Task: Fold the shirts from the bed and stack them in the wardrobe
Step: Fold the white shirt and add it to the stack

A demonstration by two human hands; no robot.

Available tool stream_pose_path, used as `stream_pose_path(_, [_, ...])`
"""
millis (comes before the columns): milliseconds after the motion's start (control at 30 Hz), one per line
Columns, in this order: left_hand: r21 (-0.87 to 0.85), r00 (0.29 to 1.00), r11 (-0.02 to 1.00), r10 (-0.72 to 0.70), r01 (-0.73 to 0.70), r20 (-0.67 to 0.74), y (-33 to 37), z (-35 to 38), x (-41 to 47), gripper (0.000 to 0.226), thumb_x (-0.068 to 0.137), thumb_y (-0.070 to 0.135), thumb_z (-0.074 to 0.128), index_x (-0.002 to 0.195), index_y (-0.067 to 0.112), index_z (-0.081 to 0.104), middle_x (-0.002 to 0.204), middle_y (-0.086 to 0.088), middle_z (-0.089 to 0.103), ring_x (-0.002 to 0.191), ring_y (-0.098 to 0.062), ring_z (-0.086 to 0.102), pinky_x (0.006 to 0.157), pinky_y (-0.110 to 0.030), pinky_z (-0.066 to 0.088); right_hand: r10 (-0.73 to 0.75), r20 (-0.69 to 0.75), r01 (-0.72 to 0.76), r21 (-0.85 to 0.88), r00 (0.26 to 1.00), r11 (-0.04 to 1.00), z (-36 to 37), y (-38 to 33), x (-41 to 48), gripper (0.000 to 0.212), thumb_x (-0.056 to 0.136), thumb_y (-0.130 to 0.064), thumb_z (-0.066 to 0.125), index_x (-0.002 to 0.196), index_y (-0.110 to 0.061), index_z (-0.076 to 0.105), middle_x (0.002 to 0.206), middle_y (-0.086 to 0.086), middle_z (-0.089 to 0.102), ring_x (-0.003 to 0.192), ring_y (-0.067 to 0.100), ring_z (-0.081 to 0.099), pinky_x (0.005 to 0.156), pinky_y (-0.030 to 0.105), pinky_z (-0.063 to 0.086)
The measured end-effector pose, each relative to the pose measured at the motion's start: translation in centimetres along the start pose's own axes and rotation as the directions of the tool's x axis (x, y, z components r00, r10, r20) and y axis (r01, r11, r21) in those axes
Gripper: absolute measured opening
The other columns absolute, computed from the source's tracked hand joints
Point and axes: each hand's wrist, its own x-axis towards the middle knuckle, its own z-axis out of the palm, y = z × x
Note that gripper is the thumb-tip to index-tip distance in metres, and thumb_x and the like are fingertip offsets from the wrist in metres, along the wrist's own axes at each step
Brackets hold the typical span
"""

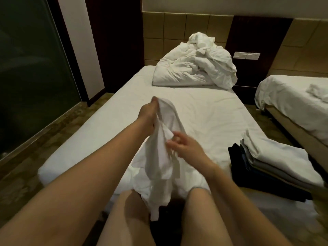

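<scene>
- A white shirt [165,167] is held up over the bed [213,110], pinched at its upper edge by the left hand [149,110], whose fingers are curled round the cloth. The lift seems meant to let the garment hang free so that it can be straightened before folding.
- Below that grip and to its right, the right hand [184,146] is seen against the hanging cloth with fingers loosely bent. Whether fabric is pinched there cannot be told, as the fingertips are blurred.
- The shirt's lower part is draped under both hands onto the person's lap and the mattress edge.
- Well to the right of the grip, one stack of folded clothes [262,164] is laid on the bed, probably gathered for a single trip to the wardrobe, which is not in view. White, grey and dark layers are visible, but no exact count can be made.
- Counted: one shirt in hand, one stack, two hands, one heaped duvet [193,70] beyond the grip, and a second bed [292,103] at far right.
</scene>
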Motion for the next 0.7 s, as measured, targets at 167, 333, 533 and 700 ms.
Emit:
stream_pose_path(167, [-0.081, 0.999, 0.996, -0.016, 0.019, 0.047, -0.1, 0.6, -0.5, 0.034, 0.099, 0.040, 0.039, 0.105, 0.010, 0.053, 0.105, -0.007, 0.059, 0.096, -0.023, 0.056, 0.094, -0.034, 0.047, 0.048, -0.098, -0.066, -0.182, 0.994, 0.981, 1.5, 0.5, 0.9, 0.020, 0.088, -0.025, 0.059, 0.077, -0.008, 0.060, 0.066, 0.000, 0.058, 0.064, 0.015, 0.055, 0.064, 0.033, 0.045])
stream_pose_path(333, [0.051, 0.957, 0.999, -0.028, 0.014, 0.287, 0.1, -0.9, 0.0, 0.048, 0.095, 0.053, 0.035, 0.129, 0.022, 0.047, 0.122, 0.000, 0.057, 0.110, -0.022, 0.055, 0.102, -0.044, 0.040, 0.082, -0.123, -0.039, 0.319, 0.989, 0.947, -0.5, -3.9, 3.6, 0.016, 0.092, -0.012, 0.052, 0.086, -0.004, 0.064, 0.076, 0.007, 0.064, 0.069, 0.016, 0.059, 0.069, 0.030, 0.047])
stream_pose_path(533, [0.122, 0.810, 0.982, 0.047, -0.146, 0.585, -2.4, -1.7, -1.1, 0.036, 0.094, 0.047, 0.046, 0.123, 0.027, 0.052, 0.117, 0.004, 0.063, 0.103, -0.004, 0.063, 0.087, -0.023, 0.051, 0.155, -0.189, 0.070, 0.821, 0.970, 0.567, -3.9, -7.1, 7.6, 0.024, 0.099, -0.007, 0.042, 0.078, -0.004, 0.054, 0.051, 0.000, 0.064, 0.050, 0.008, 0.063, 0.058, 0.019, 0.053])
stream_pose_path(700, [0.198, 0.917, 0.948, 0.164, -0.249, 0.363, -3.7, -1.3, -1.3, 0.009, 0.091, 0.012, 0.056, 0.094, 0.014, 0.065, 0.088, -0.003, 0.066, 0.086, -0.020, 0.060, 0.079, -0.031, 0.049, 0.132, -0.253, 0.119, 0.775, 0.958, 0.621, -5.5, -6.2, 8.0, 0.006, 0.093, -0.014, 0.052, 0.098, -0.011, 0.055, 0.075, 0.003, 0.060, 0.069, 0.016, 0.056, 0.065, 0.026, 0.045])
